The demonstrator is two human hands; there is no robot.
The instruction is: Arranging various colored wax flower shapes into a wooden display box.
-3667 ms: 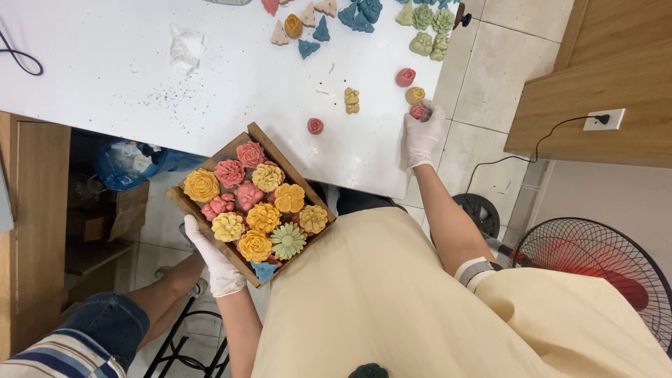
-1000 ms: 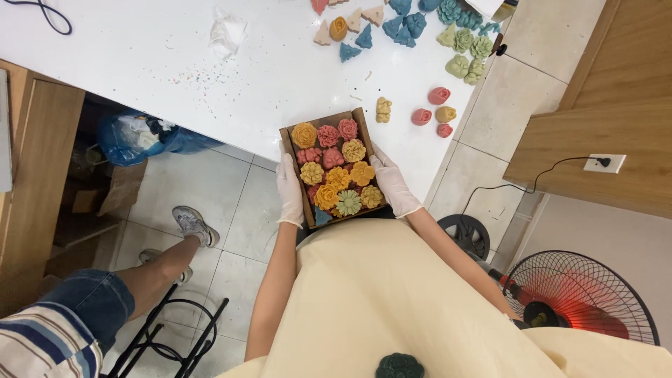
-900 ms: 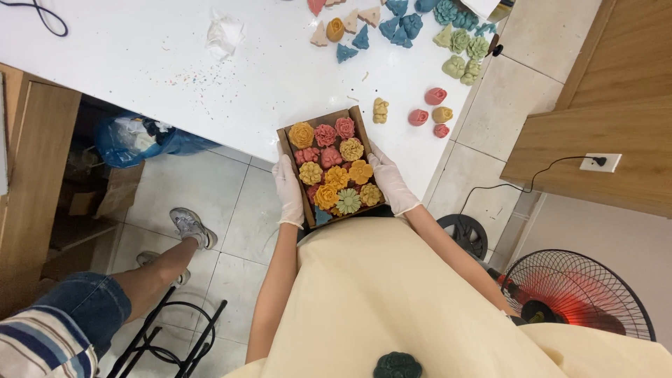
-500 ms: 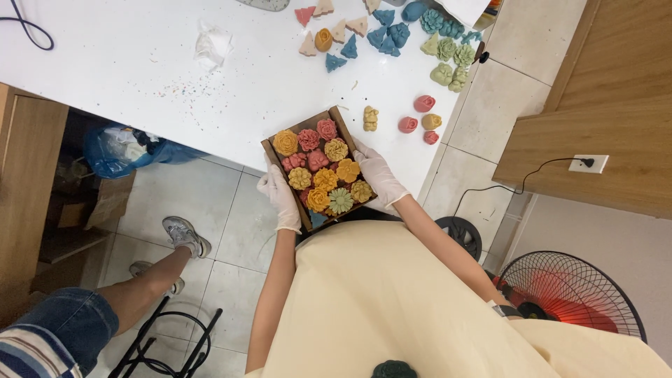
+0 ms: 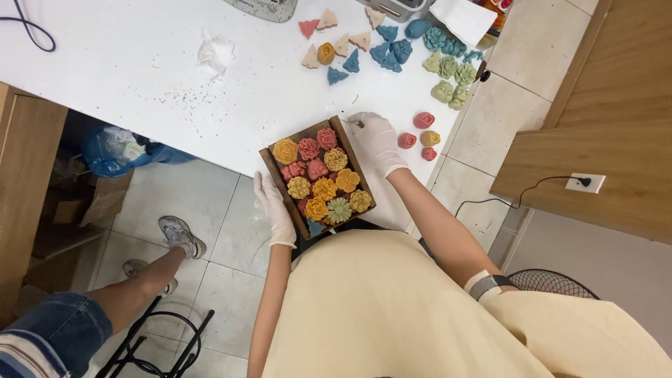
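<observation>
Left hand [image 5: 274, 210], white glove on, is cupped along the near-left side of the cardboard box [image 5: 318, 177], fingers wrapped on the wall. That box sits half over the edge of the white surface [image 5: 140, 70], packed with flower-shaped pieces in yellow, pink and one green [image 5: 339, 209]. Right hand [image 5: 376, 140] is curled on the far-right corner, fingers closed on the rim. Looks like the steadying/positioning step to me, box nearly full. Next move probably needs one hand freed while the other keeps the overhanging box from tipping. Just past it lie loose pink and yellow pieces [image 5: 421, 134], and farther off the blue and green shapes [image 5: 420, 49]
</observation>
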